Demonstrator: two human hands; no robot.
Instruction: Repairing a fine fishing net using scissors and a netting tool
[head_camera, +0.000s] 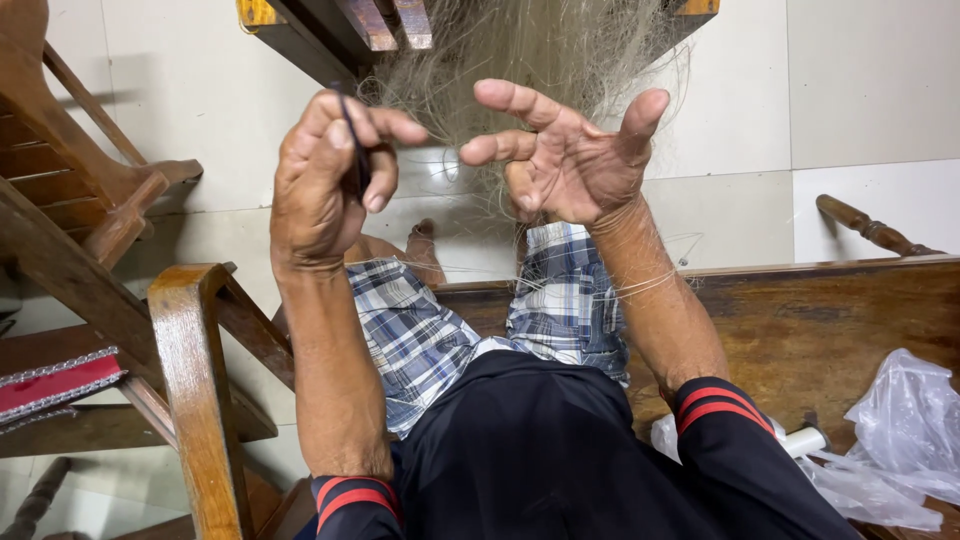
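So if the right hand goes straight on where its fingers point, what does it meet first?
Probably the left hand, which pinches a thin dark tool; the right hand has open fingers aimed toward it. Depth is unclear; fine pale net threads hang just behind.

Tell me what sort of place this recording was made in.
Probably a room in a home. The floor is pale glossy tile, a carved wooden chair stands at one side, and the person sits on a dark wooden bench with fine netting hanging in front.
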